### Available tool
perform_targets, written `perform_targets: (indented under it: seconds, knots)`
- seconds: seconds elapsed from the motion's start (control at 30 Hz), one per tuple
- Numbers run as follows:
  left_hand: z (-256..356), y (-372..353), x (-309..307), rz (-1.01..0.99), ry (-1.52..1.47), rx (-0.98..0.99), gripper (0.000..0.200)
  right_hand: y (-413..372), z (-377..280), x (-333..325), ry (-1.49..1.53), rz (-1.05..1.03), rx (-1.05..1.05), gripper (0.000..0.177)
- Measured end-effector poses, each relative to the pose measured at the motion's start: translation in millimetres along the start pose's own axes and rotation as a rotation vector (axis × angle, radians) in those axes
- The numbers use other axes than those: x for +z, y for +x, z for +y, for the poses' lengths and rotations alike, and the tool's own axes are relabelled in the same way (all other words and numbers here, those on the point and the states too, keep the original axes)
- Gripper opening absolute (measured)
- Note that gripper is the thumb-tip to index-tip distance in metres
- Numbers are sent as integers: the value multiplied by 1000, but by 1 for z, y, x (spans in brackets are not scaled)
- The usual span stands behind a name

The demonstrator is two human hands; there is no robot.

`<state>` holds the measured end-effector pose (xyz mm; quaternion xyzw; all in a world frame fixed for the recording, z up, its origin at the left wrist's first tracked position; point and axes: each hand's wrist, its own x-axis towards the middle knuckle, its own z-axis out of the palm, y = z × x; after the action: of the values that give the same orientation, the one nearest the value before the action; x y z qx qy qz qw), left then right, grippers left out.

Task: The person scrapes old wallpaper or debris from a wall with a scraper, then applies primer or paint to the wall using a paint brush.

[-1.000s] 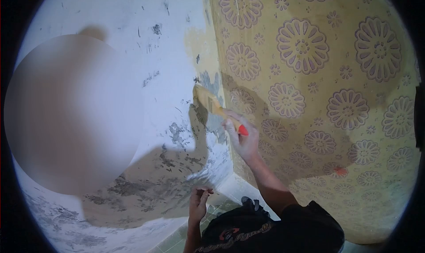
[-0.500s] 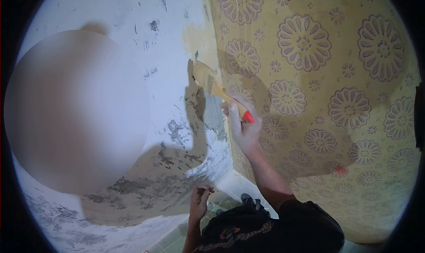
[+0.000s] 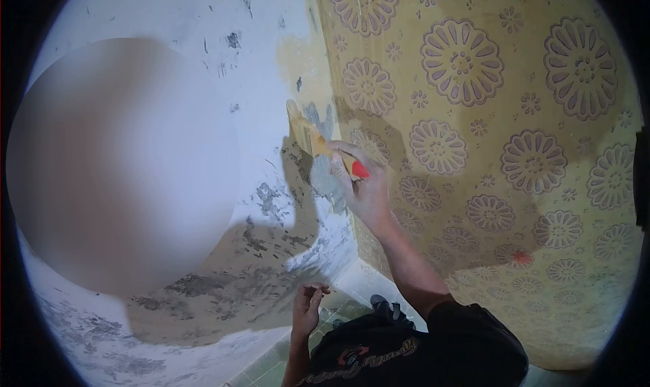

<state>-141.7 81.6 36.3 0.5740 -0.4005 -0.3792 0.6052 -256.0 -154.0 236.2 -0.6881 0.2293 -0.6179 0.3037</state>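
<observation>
In the head view, the right hand (image 3: 362, 191) is sitting higher beside the corner (image 3: 317, 62) than a second ago, its grip clamped on the brush (image 3: 306, 133). Only the handle's red tip is showing past the fingers now, where more of the handle was showing before. The bristles are pressing on the white wall (image 3: 257, 69) just left of the corner, over a grey scraped patch (image 3: 318, 116). They have climbed from lower down the corner and are now easing back a little, which reads as up-and-down strokes along that strip. A yellow smear (image 3: 296, 55) is lying above the bristles, beside the corner. The left hand (image 3: 308, 309) is hanging low, down by the foot of the corner, hardly shifting, with fingers curling toward the thumb. Whether that grip is holding anything, I cannot tell. The patterned wall (image 3: 487, 157) is running off to the right of the corner.
</observation>
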Motion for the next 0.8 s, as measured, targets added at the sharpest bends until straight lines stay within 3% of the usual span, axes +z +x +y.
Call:
perform_targets:
  seconds: [0.07,0.27,0.37,0.43,0.53,0.63,0.77,0.8]
  knots:
    - [2,-1,1,9,-11,21,10,-1,0,-4,-44,-82,29,22]
    - [0,-2,1,3,-8,20,10,6,-18,-16,86,42,89,23]
    - [0,-3,4,3,2,31,11,9,-9,-4,140,99,6,22]
    - [0,-4,6,-1,-3,38,11,7,-3,-3,-145,-32,-90,21]
    - [4,-4,7,12,-8,40,11,3,-10,-19,-115,-56,92,20]
    - [-1,-4,6,19,-14,41,12,8,-18,-17,36,102,-43,20]
    - [-1,-4,7,-6,16,32,11,13,-9,-5,52,99,-52,18]
    - [-1,-6,6,-5,16,29,11,9,-6,-8,-87,-6,-15,18]
